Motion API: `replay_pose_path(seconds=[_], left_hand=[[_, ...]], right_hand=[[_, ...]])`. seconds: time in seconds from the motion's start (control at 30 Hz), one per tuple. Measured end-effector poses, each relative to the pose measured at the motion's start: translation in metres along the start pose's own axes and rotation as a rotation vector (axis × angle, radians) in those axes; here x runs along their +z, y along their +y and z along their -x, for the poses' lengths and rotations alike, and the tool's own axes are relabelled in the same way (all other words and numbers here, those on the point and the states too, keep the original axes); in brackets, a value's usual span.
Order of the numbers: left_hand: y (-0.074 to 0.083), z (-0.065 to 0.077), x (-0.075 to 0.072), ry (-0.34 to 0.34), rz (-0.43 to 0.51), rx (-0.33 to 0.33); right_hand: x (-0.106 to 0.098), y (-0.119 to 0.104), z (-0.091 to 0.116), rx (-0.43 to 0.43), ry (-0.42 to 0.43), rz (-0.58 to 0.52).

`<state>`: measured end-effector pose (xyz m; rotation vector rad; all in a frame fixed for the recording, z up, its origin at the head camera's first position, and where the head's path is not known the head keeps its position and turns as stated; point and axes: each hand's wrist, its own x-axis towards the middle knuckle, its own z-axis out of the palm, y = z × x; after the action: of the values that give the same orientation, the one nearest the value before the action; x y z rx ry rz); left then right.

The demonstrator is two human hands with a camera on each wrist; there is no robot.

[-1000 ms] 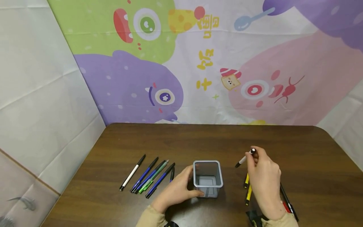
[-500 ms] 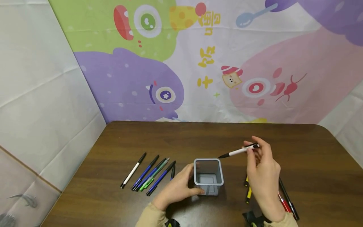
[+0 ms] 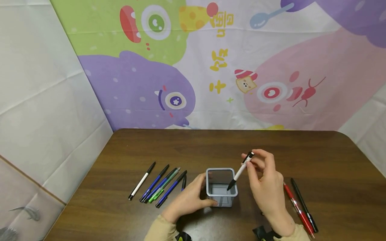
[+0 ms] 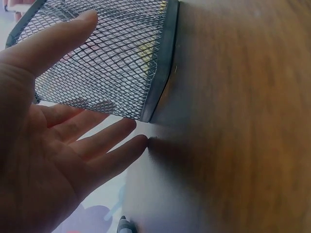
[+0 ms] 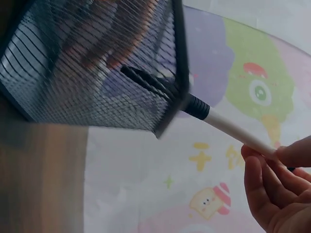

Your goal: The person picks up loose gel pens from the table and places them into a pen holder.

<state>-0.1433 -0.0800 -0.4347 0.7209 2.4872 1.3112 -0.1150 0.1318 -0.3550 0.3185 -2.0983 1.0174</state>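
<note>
A square mesh pen holder (image 3: 221,202) stands upright on the brown table. My left hand (image 3: 188,202) holds it from its left side; in the left wrist view the thumb lies along the mesh (image 4: 116,58) and the fingers reach around the far side. In my right hand (image 3: 269,187) a white pen with a black grip (image 3: 240,172) is pinched near its top end between thumb and fingers. The pen slants down to the left, its black tip inside the holder's opening. Through the mesh, the right wrist view shows that tip (image 5: 146,82) behind the wall.
Left of the holder lie a white pen with black ends (image 3: 141,180), several blue pens (image 3: 172,188) and a green pen (image 3: 159,192). A red pen (image 3: 298,210) and a black pen (image 3: 304,205) lie right of my right hand. A cartoon cloth (image 3: 217,110) hangs behind the table.
My right hand has lifted the white pen, carried it left and tilted it so its tip is in the holder. The yellow pens are now hidden behind that hand. The left hand stays put.
</note>
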Motion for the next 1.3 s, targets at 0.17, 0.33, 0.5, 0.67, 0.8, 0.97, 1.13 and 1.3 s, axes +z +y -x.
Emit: replay_pose_path(seconds=[0.17,0.33,0.5,0.67,0.8,0.97,1.13,1.3], left_hand=[[0.0,-0.001,0.0,0.007,-0.007,0.003],[0.0,0.0,0.0,0.006,-0.003,0.001],[-0.001,-0.001,0.0,-0.003,0.008,-0.006],[-0.001,-0.001,0.0,-0.011,0.026,-0.008],[-0.001,-0.002,0.0,-0.017,0.025,-0.021],[0.0,-0.001,-0.001,-0.021,0.023,-0.031],[-0.001,-0.001,-0.001,-0.03,0.032,-0.035],[-0.001,-0.001,-0.001,-0.034,0.037,-0.034]], right_hand=[[0.008,0.001,0.004,-0.027,-0.067,-0.005],[0.012,0.002,0.006,-0.01,-0.107,0.0],[0.017,0.005,0.009,0.015,-0.144,0.015],[0.024,0.008,0.011,0.032,-0.187,0.023],[0.029,0.011,0.014,0.023,-0.19,0.019],[0.033,0.013,0.017,0.018,-0.195,0.022],[0.035,0.015,0.019,0.016,-0.202,0.026],[0.037,0.017,0.02,0.009,-0.202,0.048]])
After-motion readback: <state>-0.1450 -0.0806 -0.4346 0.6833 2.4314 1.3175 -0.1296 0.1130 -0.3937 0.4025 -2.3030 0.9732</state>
